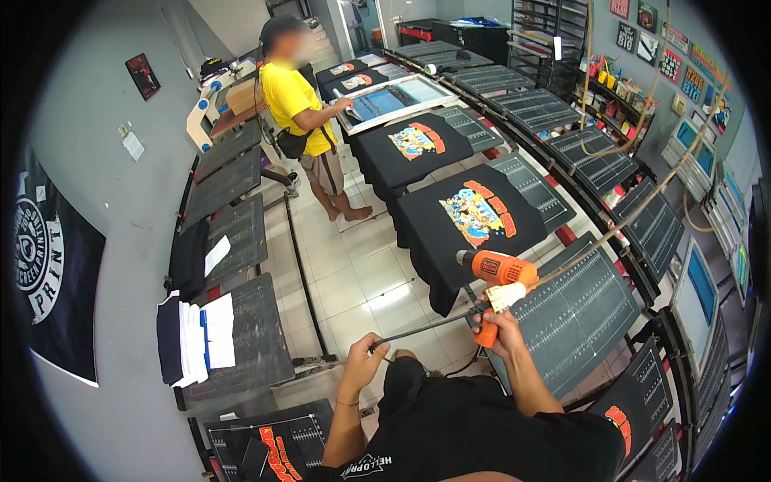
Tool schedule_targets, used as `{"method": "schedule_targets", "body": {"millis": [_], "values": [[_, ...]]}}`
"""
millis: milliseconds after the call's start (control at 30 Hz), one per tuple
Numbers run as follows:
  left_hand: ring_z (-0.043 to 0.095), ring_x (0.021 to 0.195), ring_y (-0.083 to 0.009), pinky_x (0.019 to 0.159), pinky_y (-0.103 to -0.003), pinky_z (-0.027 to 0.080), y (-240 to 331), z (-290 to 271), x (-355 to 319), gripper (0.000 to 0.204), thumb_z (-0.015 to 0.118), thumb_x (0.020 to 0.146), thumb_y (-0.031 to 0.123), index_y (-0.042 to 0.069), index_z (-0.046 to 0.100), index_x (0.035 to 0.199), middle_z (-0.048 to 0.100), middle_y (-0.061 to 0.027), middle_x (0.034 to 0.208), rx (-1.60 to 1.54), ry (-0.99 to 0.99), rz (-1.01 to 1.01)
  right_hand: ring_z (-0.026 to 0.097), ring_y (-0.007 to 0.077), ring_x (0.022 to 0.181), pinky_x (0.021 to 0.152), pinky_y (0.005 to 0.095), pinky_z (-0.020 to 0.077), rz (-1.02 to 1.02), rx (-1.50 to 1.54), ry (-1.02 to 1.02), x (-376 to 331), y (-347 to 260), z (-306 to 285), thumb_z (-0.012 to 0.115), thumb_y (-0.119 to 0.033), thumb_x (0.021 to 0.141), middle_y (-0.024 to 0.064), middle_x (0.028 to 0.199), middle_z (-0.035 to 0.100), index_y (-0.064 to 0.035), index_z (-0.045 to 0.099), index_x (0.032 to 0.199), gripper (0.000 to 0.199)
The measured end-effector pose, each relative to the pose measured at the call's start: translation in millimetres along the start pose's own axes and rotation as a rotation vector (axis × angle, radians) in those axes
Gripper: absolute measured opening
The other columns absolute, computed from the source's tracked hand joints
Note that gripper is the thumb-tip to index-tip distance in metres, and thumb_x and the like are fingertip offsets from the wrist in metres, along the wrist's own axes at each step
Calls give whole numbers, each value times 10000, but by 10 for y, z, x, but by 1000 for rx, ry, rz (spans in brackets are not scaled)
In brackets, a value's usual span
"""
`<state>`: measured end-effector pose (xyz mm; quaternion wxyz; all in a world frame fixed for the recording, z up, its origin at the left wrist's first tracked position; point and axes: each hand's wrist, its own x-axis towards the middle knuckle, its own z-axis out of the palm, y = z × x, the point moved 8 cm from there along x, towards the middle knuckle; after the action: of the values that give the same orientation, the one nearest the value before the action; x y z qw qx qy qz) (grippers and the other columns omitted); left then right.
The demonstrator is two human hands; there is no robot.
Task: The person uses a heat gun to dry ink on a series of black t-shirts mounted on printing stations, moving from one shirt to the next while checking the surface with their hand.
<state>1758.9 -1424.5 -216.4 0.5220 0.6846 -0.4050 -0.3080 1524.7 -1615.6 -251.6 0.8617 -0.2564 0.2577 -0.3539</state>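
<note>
Head view showed our left hand (365, 361) clasping the black cord (426, 328), while our right hand (503, 331) gripped the orange heat gun (498, 266) near the printed black shirt (474, 213). We judged that a hard tug on the cord could twist the gun and knock its nozzle (463, 257) against the shirt.

The location is a garment screen-printing workshop. Long rows of flat, dark platens (566, 317) with ruled white markings are mounted on rail frames, several bearing black shirts (474, 213) with a multicoloured printed motif. A framed screen (393, 104) lies across one station, further frames (694, 297) stand along the right-hand wall, and a multi-tier rack (546, 36) occupies the far end.
</note>
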Motion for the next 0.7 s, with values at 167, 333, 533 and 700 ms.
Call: {"method": "schedule_targets", "body": {"millis": [167, 333, 533, 700], "values": [[444, 710, -67, 645, -242, 394, 176, 411, -60, 245, 691, 896, 228, 23, 577, 823, 529, 27, 719, -52, -46, 30, 557, 162, 730, 641, 337, 524, 127, -12, -82, 82, 249, -247, 570, 47, 843, 76, 940, 555, -67, 461, 1183, 375], [420, 663, -55, 600, -237, 384, 166, 891, 87, 217, 663, 916, 194, 9, 588, 830, 509, 22, 687, -75, -56, 34, 556, 146, 664, 608, 308, 512, 144, -82, -153, 26, 298, -87, 647, -13, 853, 54, 838, 549, -43, 491, 1134, 323], [500, 740, -98, 669, -279, 430, 156, 1522, 192, 209, 579, 967, 202, -1, 588, 919, 585, -24, 777, -77, -236, -5, 578, 112, 680, 612, 268, 516, 208, -167, -283, -6, 293, -5, 684, -47, 855, 35, 883, 550, -63, 381, 1298, 538], [602, 781, -182, 726, -330, 478, 193, 1743, 179, 276, 530, 989, 232, -32, 596, 948, 657, -133, 847, 90, -425, -25, 576, 86, 657, 578, 233, 517, 230, -52, -152, -6, 277, -123, 656, -130, 900, 36, 902, 564, -68, 393, 1305, 487]]}}
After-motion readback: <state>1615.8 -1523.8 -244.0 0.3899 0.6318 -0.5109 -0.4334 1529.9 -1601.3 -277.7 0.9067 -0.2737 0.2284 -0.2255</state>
